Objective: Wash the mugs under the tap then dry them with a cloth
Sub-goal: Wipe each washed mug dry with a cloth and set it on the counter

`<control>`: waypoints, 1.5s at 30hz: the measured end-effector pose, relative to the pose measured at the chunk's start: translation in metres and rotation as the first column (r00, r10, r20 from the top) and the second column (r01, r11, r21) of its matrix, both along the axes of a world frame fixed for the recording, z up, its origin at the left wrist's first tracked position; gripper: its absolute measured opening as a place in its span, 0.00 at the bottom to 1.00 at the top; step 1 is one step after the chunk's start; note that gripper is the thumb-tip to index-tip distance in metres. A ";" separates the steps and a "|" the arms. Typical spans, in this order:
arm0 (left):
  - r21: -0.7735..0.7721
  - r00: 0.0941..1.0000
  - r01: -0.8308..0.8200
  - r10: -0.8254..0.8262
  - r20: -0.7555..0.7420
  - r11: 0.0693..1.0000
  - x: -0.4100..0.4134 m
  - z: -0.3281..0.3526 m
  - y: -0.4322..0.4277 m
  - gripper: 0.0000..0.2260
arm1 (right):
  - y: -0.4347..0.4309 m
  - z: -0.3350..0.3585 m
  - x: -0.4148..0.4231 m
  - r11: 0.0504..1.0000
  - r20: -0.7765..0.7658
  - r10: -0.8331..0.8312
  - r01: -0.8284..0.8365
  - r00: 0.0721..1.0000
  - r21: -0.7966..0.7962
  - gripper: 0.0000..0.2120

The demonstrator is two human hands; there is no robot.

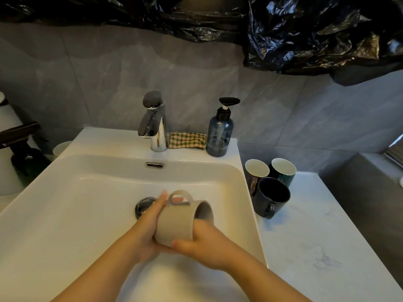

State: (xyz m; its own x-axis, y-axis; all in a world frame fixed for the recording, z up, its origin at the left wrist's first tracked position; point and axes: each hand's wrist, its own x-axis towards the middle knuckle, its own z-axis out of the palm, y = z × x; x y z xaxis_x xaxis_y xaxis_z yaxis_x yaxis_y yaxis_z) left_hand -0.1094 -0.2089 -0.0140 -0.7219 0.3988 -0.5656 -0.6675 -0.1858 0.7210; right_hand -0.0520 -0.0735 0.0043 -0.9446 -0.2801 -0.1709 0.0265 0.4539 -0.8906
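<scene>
I hold a beige mug on its side over the white sink, its mouth facing right and its handle up. My left hand cups its base and left side, fingers reaching up to the handle. My right hand grips it from below and the right, fingers hidden at the rim. The chrome tap stands behind the basin; no water is visible. A checked cloth lies folded beside the tap. Three more mugs stand on the counter to the right.
A blue soap pump bottle stands on the sink's back ledge at the right. The drain plug sits in the basin's middle. The white marbled counter spreads right. Dark objects sit at the left. Black plastic sheeting hangs overhead.
</scene>
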 end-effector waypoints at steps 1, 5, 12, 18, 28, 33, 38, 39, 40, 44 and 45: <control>-0.025 1.000 -0.013 0.013 0.007 1.000 0.001 0.001 0.002 0.20 | -0.001 -0.007 0.000 0.998 -0.026 0.032 -0.030 0.999 0.060 0.17; -0.050 0.966 -0.161 0.147 -0.214 0.986 0.004 -0.001 0.007 0.12 | -0.008 -0.004 0.001 0.831 0.280 -0.073 0.214 0.957 -0.514 0.20; -0.044 0.810 -0.147 0.095 -0.579 0.988 -0.001 -0.008 -0.003 0.16 | 0.002 0.007 -0.007 0.555 0.335 0.061 0.247 0.940 -0.794 0.23; 0.132 0.993 -0.064 0.076 -0.089 0.989 0.006 0.005 0.007 0.16 | 0.007 0.014 -0.004 0.982 0.063 0.117 -0.106 0.991 -0.157 0.21; -0.146 0.730 -0.252 0.089 -0.678 0.957 0.001 -0.008 0.001 0.29 | -0.004 0.020 -0.021 0.692 0.379 -0.234 0.427 0.896 -0.582 0.14; 0.096 0.995 0.011 -0.021 0.096 0.995 -0.004 -0.005 -0.002 0.35 | 0.004 0.000 -0.019 0.810 -0.239 0.235 -0.054 0.942 0.584 0.17; 0.031 0.987 -0.093 0.097 -0.125 0.995 0.000 -0.009 0.009 0.16 | -0.009 -0.004 -0.011 0.963 0.116 -0.183 0.202 0.976 -0.178 0.13; -0.023 0.961 -0.117 0.108 -0.253 0.993 -0.001 -0.008 0.010 0.13 | -0.011 -0.001 -0.013 0.834 0.318 -0.244 0.366 0.916 -0.413 0.12; -0.089 0.919 -0.143 0.099 -0.382 0.986 -0.002 -0.006 0.009 0.12 | -0.012 0.001 -0.016 0.653 0.473 -0.246 0.505 0.846 -0.565 0.11; -0.088 0.904 -0.073 0.028 -0.426 0.993 -0.001 -0.006 0.001 0.18 | -0.002 0.005 -0.017 0.588 0.427 -0.191 0.451 0.884 -0.672 0.12; -0.023 0.950 -0.022 0.014 -0.311 0.999 -0.001 -0.007 0.000 0.17 | 0.003 0.006 -0.015 0.765 0.294 -0.187 0.326 0.937 -0.556 0.13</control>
